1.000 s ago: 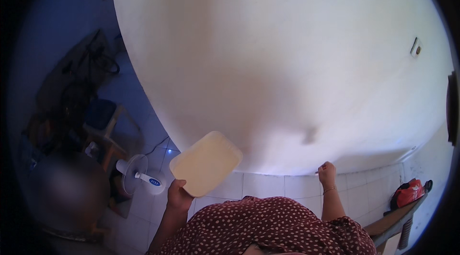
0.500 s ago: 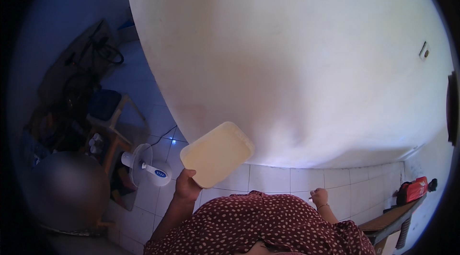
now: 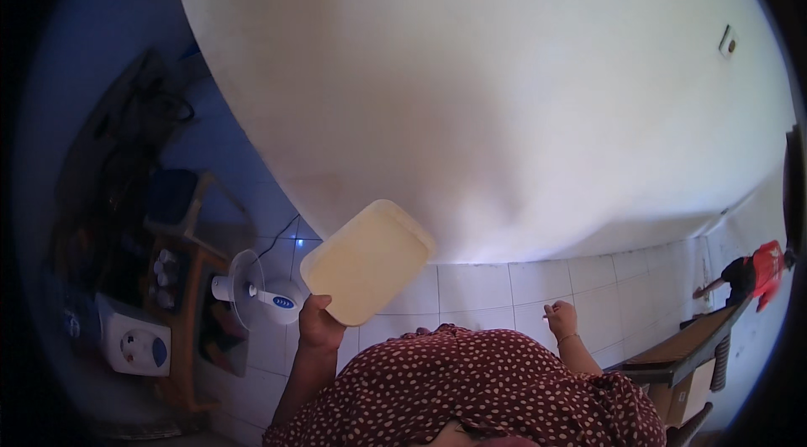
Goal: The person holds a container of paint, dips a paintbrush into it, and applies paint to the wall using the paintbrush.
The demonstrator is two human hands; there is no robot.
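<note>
My left hand (image 3: 321, 323) grips a cream, rectangular plastic container (image 3: 366, 262) with rounded corners. My thumb lies over its lower left corner, and its broad flat face shows in front of the wall. Whether anything is inside the container cannot be seen. My right hand (image 3: 561, 321) is held apart on the right, fingers curled, with a band at the wrist. Something small and pale shows at its fingertips, too small to name.
A white fan (image 3: 265, 296) stands on the tiled floor (image 3: 475, 300) at left, near a wooden table (image 3: 192, 338) and a blue-seated chair (image 3: 174, 197). The pale wall (image 3: 504, 94) is ahead. At right are a wooden bench (image 3: 685, 346) and a person in red (image 3: 767, 272).
My view has shifted slightly. The container sits a little further left and higher in the picture, still in my left hand. At right, the person in red shows more fully, one arm extended.
</note>
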